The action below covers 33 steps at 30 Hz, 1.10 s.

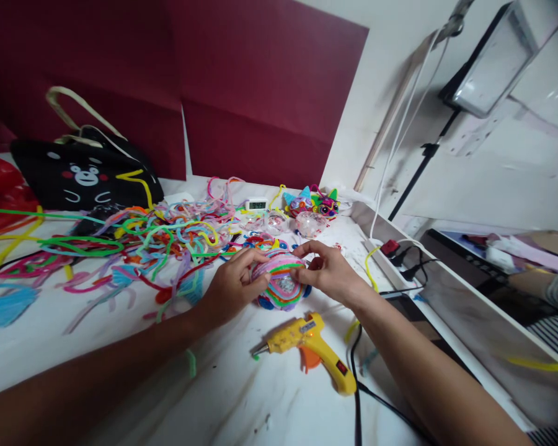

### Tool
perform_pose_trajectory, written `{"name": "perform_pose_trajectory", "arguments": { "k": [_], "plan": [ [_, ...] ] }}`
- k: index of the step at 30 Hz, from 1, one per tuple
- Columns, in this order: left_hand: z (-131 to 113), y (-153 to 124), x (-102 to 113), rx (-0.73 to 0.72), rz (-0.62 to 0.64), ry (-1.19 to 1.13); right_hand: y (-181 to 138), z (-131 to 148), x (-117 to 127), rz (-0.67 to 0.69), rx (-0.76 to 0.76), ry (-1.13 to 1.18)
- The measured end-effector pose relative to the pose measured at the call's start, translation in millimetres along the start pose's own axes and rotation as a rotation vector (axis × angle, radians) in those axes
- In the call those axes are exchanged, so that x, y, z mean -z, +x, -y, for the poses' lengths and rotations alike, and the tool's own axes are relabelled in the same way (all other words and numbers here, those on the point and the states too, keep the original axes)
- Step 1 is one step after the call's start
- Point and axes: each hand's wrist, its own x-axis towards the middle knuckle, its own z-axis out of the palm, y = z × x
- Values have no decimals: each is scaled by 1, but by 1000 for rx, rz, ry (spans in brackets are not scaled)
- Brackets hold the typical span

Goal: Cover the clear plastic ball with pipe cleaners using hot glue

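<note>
A round craft piece (281, 282) covered in curved bands of pink, orange, green and purple pipe cleaner sits on the white table, a clear patch showing on its front. Dark blue coils show at its lower edge. My left hand (232, 285) grips it from the left, thumb pressed on the front. From the right, my right hand (328, 272) holds it with bent fingers and the thumb on the bands. Whether the right fingertips also pinch a strand is too small to tell. Just in front lies a yellow glue gun (302, 337), nozzle pointing left.
Tangled pipe cleaners (167, 232) spread across the left and back. Behind stand a small digital clock (256, 204), clear plastic bowls (310, 224) and two animal-like craft figures (325, 203). A black bag (84, 167) stands back left. Cables and a power strip (395, 266) lie right; another person's arm (532, 285) shows beyond.
</note>
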Motion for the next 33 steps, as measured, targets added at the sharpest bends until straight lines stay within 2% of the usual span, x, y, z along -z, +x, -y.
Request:
{"name": "perform_pose_trajectory", "arguments": {
  "k": [11,15,19,24,33],
  "plan": [
    [2,4,3,60,64,-2,6,-3,3,50,-19,49],
    [-5,10,11,147,147,30,9,2,6,92,-18,33],
    [-11,19,21,146,224,67,13,6,8,122,-1,8],
    [-4,28,27,172,345,70,18,3,7,136,22,3],
    [-1,28,18,152,310,-14,22,-2,12,135,24,9]
  ]
}}
